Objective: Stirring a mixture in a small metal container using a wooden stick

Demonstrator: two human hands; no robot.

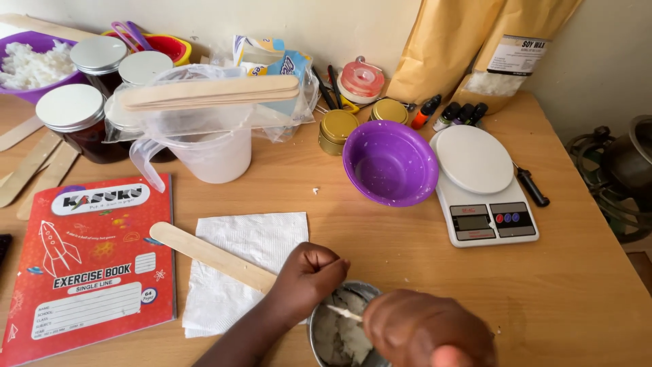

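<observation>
- Hands at the desk's near edge: our left hand [309,272] fists the flat wooden stick [210,255]; our right hand [428,329] pinches a thin white wick [345,313].
- Metal tin [339,333] holds soft, flaky wax; we judge it light, so steady it by the rim.

Two tan paper bags [468,47] at back right, one w/ white label [519,54]. Scale's grey screen [472,221] at front of scale. Red exercise book [88,261] w/ white labels, front left.
</observation>
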